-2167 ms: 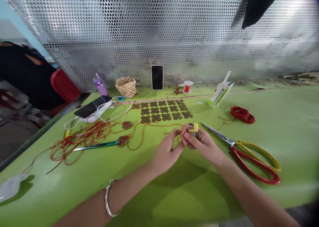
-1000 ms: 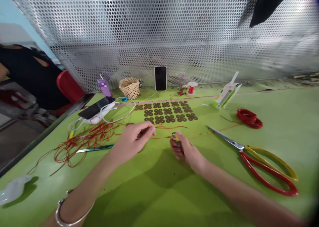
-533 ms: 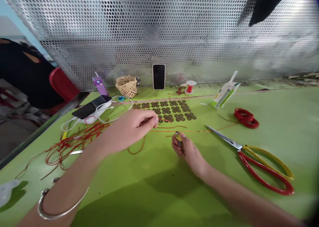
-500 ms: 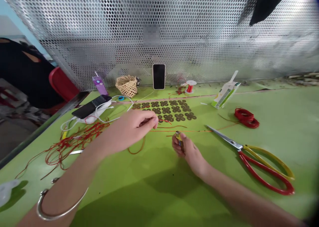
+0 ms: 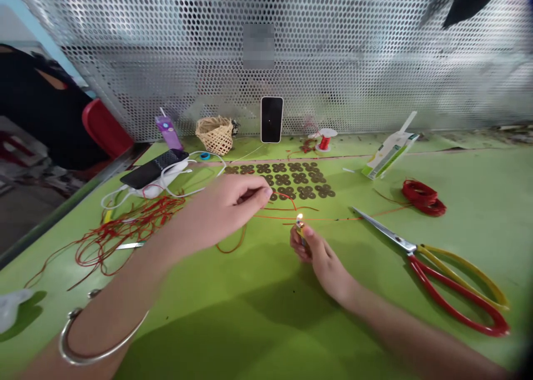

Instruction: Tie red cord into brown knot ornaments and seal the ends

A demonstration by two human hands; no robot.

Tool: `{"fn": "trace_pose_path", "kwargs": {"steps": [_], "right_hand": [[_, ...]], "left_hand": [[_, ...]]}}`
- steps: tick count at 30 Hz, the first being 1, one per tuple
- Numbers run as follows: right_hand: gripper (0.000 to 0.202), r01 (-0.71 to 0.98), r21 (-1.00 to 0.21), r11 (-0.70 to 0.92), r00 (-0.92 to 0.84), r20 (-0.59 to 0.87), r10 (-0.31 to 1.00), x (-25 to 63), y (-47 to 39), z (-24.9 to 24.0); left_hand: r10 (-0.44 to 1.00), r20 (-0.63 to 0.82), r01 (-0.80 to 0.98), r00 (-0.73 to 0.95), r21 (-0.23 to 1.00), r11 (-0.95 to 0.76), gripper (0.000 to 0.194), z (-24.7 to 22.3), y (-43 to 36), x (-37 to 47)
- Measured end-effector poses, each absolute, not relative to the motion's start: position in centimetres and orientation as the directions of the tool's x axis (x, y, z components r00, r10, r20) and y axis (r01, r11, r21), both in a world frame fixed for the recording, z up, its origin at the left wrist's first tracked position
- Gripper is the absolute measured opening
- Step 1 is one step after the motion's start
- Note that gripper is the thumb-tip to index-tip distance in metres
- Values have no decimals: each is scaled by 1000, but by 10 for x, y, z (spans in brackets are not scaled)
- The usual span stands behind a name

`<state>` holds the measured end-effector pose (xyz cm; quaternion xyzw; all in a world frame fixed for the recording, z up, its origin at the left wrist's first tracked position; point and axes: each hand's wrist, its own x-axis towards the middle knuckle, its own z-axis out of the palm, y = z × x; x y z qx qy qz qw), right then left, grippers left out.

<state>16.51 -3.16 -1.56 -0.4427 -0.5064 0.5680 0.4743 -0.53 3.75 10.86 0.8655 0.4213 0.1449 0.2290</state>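
in the head view, the left hand point(image 5: 235, 203) pinches a red cord point(image 5: 286, 195) between thumb and fingers, its free end drooping just beside the small flame point(image 5: 300, 217) of a lighter point(image 5: 300, 231); whether they touch i cannot tell. the right hand point(image 5: 327, 262) is closed around that lighter, thumb near its top. beyond, rows of dark four-lobed pieces point(image 5: 300, 178) lie on the green worktop point(image 5: 233, 302), with scissors point(image 5: 410, 247) at right and tangled red cords point(image 5: 133, 224) at left.
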Motion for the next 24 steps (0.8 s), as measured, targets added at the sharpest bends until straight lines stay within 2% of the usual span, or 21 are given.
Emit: {"fn": "trace_pose_path", "kwargs": {"steps": [5,14,24], "right_hand": [[41,-120,-992,-35,-168,-15,986,167,-33,-19],[39,-116,-993,-24,-181,-2,983,167,-34,-18],[41,-98,-995,-28,-182,-10,983,167,-34,-15]], "left_hand": [[783,53,664,619,497,-558,33,101,37,-1],[790,5,669,614,529,-523,34,96,37,1],[788,17,656,615,544,-524,36,95,37,1]]}}
